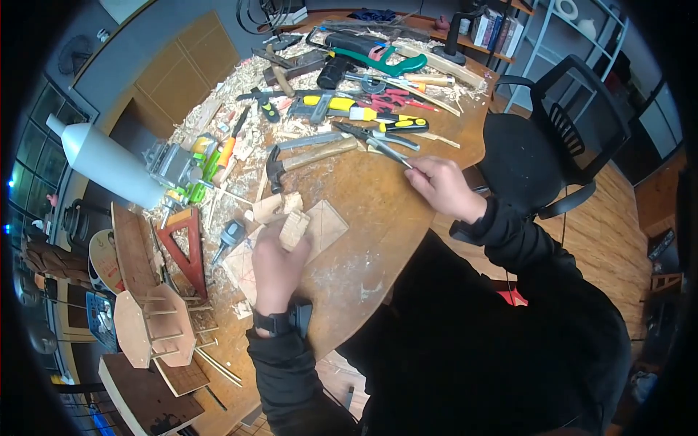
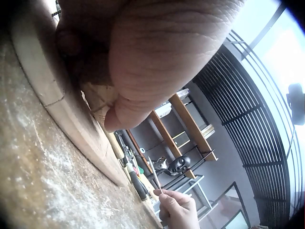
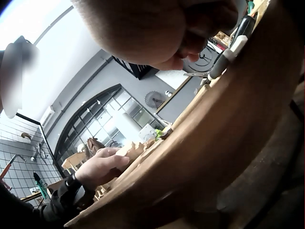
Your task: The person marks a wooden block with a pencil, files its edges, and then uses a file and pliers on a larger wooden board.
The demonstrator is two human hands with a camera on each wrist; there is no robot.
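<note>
Head view, left fingers (image 1: pixel 272 238) gripping wood (image 1: pixel 294 228), arms (image 1: pixel 525 243) apart

Head view: moderate light; fisheye curvature, blackened corners; black sleeves (image 1: pixel 287 374) nearly detail-less; wrist views: ceiling (image 3: pixel 62 24) glaring white overhead; left hand (image 2: pixel 157 57) shadowed beneath; right wrist view, blurred patch far left.

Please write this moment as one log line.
left hand: grips wood piece | right hand: holds slim tool | hammer: lying on table
</note>
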